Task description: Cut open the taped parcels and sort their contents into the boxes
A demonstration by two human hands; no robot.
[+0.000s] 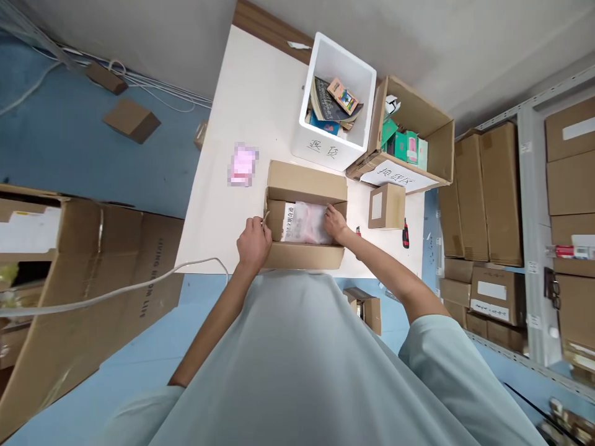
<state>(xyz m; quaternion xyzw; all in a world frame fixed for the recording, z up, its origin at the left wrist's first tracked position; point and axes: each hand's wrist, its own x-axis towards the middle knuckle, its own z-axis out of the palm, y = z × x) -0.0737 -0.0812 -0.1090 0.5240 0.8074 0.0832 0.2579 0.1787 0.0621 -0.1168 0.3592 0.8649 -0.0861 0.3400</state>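
One open cardboard box [304, 256] sits near your edge of the white table [260, 99], and inside it lies a plastic-wrapped package [304, 224], to the right of the box's bare left end. Your left hand [255, 243] has its fingers closed on the left end flap [266, 217], while your right hand [335, 223] reaches in with fingertips at the package's right end (whether they clamp it or only touch it, I can't tell). To your right stand a small carton [395, 207] and, just beside it, a red-and-black cutter [406, 234].
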